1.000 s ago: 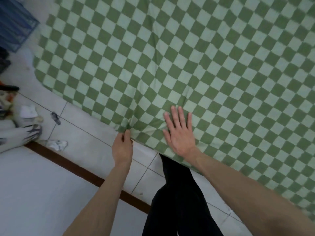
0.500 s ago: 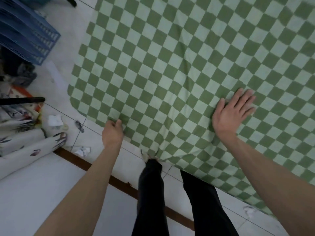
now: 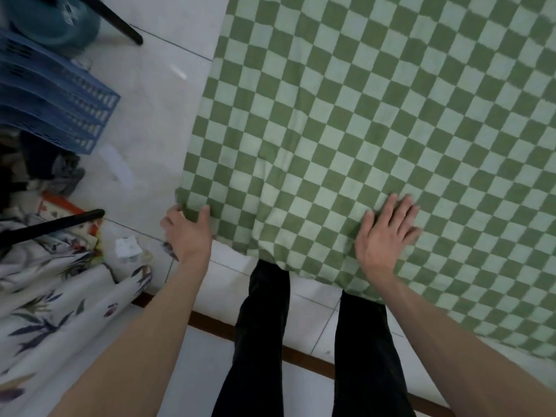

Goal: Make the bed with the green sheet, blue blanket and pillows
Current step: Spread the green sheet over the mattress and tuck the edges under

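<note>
The green checked sheet (image 3: 361, 121) fills the centre and right of the frame, spread flat over the bed, its near edge hanging down in front of the person's black trousers (image 3: 264, 326) at lower centre. Its lower-left corner sits left of centre, where the left hand (image 3: 188, 233) pinches it, thumb on top of the cloth and fingers curled under the edge. The right hand (image 3: 383, 236) lies palm down on the sheet at lower right of centre, fingers spread apart and flat. White tiled floor (image 3: 156, 94) shows along the left. Stacked blue plastic crates (image 3: 54, 100) stand at upper left, and a white floral fabric (image 3: 54, 296) lies at lower left.
</note>
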Action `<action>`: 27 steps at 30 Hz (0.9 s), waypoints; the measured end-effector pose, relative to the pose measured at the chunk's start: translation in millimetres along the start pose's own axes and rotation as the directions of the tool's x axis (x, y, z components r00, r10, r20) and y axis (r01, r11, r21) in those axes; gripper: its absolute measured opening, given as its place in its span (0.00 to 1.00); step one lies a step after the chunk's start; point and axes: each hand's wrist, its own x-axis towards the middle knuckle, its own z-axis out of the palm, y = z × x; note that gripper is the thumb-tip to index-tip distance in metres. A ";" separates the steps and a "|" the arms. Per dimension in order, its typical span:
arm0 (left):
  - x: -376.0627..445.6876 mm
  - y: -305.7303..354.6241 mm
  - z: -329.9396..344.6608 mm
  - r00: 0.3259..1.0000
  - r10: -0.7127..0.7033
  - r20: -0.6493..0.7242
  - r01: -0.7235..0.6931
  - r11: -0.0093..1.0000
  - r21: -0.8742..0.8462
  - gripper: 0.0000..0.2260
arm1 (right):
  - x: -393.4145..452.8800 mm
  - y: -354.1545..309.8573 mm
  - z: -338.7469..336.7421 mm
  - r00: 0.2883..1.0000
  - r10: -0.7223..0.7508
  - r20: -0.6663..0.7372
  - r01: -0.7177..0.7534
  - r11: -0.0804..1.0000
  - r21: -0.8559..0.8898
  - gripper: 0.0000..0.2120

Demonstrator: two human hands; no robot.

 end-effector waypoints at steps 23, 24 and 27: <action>117.5 -26.7 -63.2 0.933 0.011 0.361 0.043 0.989 -0.141 0.15 | -83.6 -161.0 40.3 0.973 0.050 0.226 -0.035 0.997 -0.068 0.34; 120.6 -22.9 -62.4 0.921 0.000 0.390 0.072 0.983 -0.169 0.18 | -85.3 -160.7 40.5 0.973 0.040 0.227 -0.023 0.997 -0.079 0.34; 130.3 0.1 -53.6 0.848 -0.044 0.529 0.232 0.926 -0.296 0.23 | -96.0 -160.4 44.9 0.971 -0.025 0.238 0.061 0.988 -0.144 0.36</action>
